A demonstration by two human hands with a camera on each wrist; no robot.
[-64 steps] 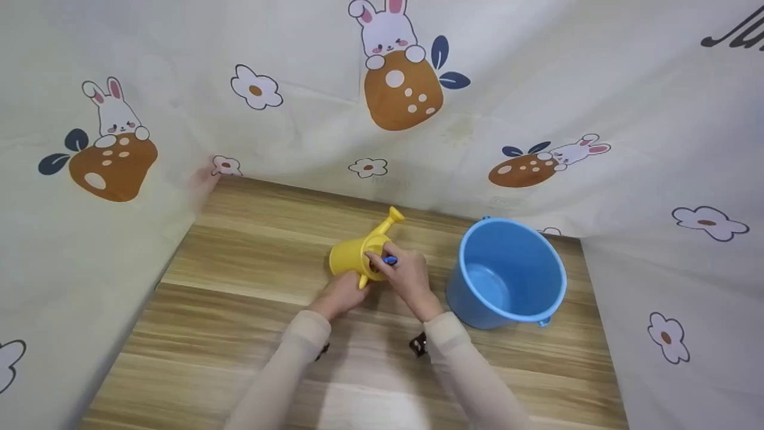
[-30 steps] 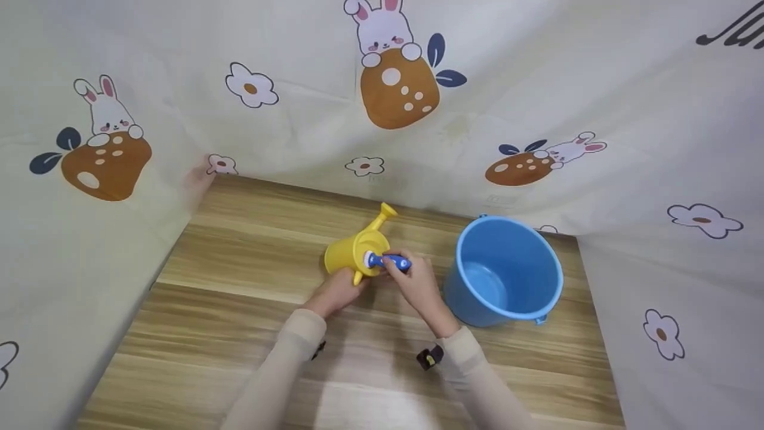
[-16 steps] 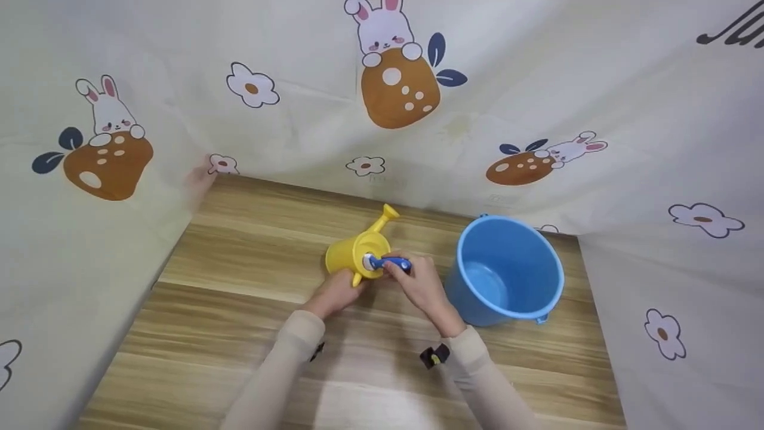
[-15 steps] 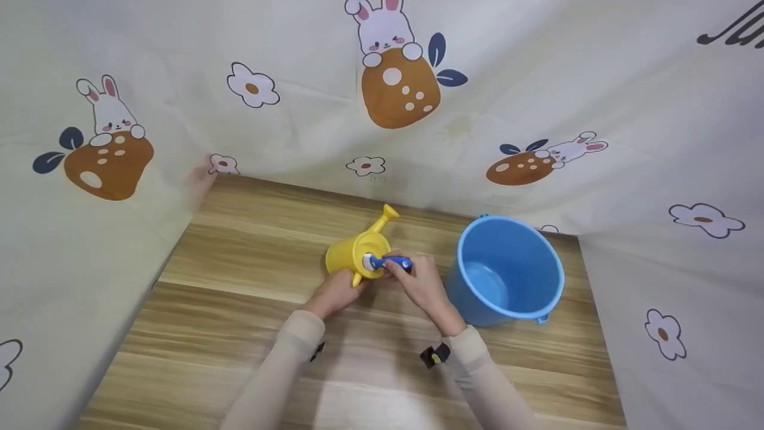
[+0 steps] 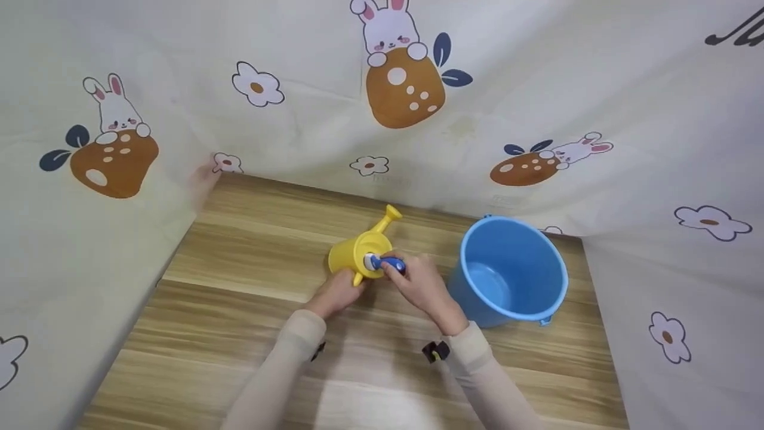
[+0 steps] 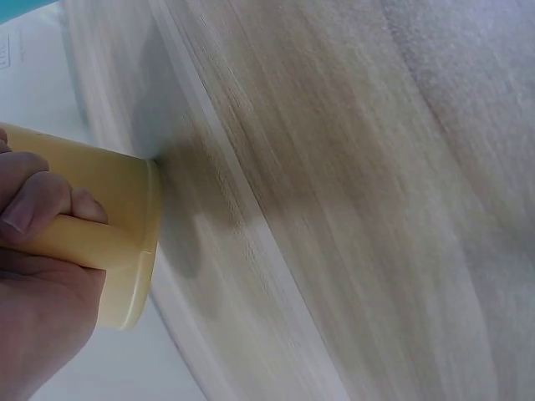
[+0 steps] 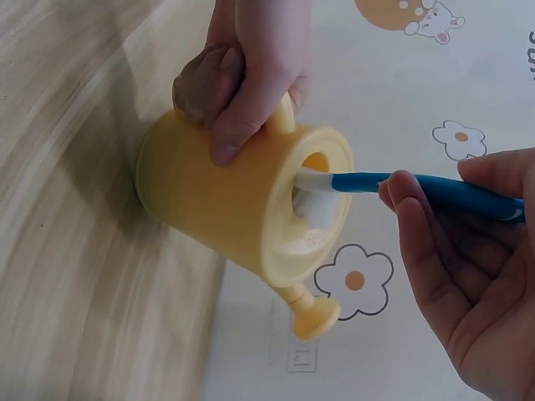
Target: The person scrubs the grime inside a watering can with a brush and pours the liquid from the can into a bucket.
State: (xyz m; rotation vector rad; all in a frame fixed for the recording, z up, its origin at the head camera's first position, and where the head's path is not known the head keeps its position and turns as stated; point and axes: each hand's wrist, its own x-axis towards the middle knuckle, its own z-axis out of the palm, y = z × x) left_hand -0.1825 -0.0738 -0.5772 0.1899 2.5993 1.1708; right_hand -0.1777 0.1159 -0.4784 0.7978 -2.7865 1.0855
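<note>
A small yellow watering can is tipped so its mouth faces right, spout toward the back wall. My left hand grips its handle, with fingers curled round it in the left wrist view. Between thumb and fingers, my right hand pinches the blue handle of a small brush. In the right wrist view the white head of the brush sits at the can's opening, partly within it. Bristle detail is hard to make out. The can seems held just above the wooden surface.
To the right of my right hand stands a blue bucket, upright with its inside visible. The wood-grain surface ends at a pale cloth wall printed with rabbits and flowers, which also rises on both sides.
About two seconds ago the brush was mostly hidden inside the can; my right hand has since drawn back right, and its white head shows at the mouth. The left hand keeps its grip.
</note>
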